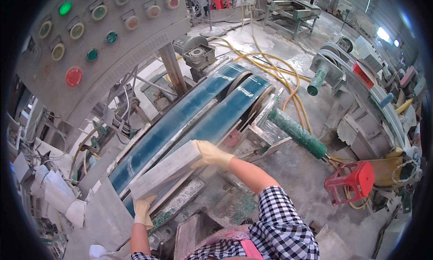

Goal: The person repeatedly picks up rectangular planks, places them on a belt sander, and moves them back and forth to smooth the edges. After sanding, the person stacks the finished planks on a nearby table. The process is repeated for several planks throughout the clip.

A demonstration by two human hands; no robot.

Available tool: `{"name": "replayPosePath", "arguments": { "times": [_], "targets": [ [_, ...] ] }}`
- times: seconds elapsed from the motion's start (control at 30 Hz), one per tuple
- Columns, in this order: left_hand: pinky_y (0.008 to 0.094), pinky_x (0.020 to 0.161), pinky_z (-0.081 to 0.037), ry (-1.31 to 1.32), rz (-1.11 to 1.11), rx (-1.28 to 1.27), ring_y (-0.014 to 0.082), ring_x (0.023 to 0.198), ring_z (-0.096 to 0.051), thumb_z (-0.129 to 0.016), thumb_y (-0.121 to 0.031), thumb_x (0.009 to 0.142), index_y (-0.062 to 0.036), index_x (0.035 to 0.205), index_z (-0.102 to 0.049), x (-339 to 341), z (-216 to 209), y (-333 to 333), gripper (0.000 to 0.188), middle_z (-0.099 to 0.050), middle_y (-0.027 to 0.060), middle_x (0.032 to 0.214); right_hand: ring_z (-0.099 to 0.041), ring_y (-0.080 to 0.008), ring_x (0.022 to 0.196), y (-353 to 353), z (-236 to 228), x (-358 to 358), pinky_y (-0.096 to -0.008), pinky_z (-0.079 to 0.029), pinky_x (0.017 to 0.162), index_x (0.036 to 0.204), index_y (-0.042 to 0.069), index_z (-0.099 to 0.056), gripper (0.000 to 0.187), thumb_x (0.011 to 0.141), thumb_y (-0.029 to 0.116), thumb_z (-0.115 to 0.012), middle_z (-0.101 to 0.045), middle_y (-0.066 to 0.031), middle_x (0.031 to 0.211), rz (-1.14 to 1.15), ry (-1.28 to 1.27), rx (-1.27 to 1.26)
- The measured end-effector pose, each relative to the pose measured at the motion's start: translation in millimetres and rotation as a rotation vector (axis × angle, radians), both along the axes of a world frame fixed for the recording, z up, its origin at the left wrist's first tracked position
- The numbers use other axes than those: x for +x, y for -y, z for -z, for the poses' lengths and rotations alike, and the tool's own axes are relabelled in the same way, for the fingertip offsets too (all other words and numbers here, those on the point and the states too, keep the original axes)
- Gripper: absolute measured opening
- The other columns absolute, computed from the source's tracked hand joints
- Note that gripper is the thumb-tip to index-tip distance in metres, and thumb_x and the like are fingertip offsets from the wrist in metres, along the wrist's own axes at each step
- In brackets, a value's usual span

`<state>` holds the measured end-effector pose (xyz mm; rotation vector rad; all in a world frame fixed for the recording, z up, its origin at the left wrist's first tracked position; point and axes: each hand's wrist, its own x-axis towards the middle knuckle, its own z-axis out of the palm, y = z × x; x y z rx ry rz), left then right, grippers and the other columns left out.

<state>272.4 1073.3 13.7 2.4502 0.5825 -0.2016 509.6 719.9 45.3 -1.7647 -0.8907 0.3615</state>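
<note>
A long pale grey slab (166, 170), which looks like stone or tile, lies tilted across the near part of two blue conveyor belts (180, 107). My left hand (143, 210), in a cream glove, grips its near left end. At its far right end, my right hand (212, 155) wears a matching glove and is closed around the corner. The undersides of both hands' grips are hidden by the slab. Whether the slab rests fully on the belts, I cannot tell.
A grey control panel (103, 39) with buttons and lit green lamps overhangs the upper left. Green rollers (297, 132) jut out right of the belts. A red plastic stool (349, 182) stands at the right. Yellow hoses (270, 68) cross the floor. Broken slabs (58, 192) lie at the left.
</note>
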Motion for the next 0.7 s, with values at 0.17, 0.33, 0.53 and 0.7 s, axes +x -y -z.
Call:
{"name": "replayPosePath", "arguments": {
  "times": [0.17,0.33,0.53,0.7],
  "targets": [
    [0.0357,0.088,-0.053,0.065,-0.221,-0.148,0.0261,0.097,-0.068,-0.087,-0.024,0.066,0.0054,0.103,-0.069,11,6,14,0.05,-0.071,0.0167,0.097,-0.067,-0.0217,0.098,-2,12,6,-0.0329,-0.052,0.087,0.119,0.009,-0.054,0.07,0.06,0.011,-0.093,-0.068,-0.0095,0.103,0.002,-0.02,-0.168],
    [0.0388,0.093,-0.051,0.301,-0.277,-0.238,0.0299,0.106,-0.065,-0.093,-0.021,0.055,0.0037,0.127,-0.055,18,27,2,0.085,-0.066,0.0199,0.12,-0.067,-0.0318,0.098,-2,-33,-25,-0.0386,-0.054,0.082,0.121,0.005,-0.054,0.071,0.064,0.02,-0.092,-0.067,-0.0151,0.105,0.096,-0.042,-0.063],
    [0.0361,0.09,-0.05,0.198,0.08,-0.754,0.0257,0.1,-0.066,-0.08,-0.009,0.072,0.0027,0.117,-0.065,1,-27,-22,0.049,-0.07,0.012,0.111,-0.067,-0.0343,0.1,2,-88,-107,-0.0395,-0.052,0.084,0.112,0.002,-0.064,0.06,0.064,0.027,-0.089,-0.071,-0.0175,0.103,0.313,0.022,-0.188],
    [0.0362,0.082,-0.053,-0.233,0.554,-0.454,0.0226,0.098,-0.066,-0.079,-0.013,0.068,0.0017,0.123,-0.061,-4,-62,-22,0.059,-0.069,0.0106,0.112,-0.064,-0.0222,0.106,60,-55,-239,-0.037,-0.05,0.09,0.117,0.002,-0.065,0.055,0.075,0.033,-0.082,-0.07,-0.0126,0.111,0.53,-0.665,0.208]
  ]
}}
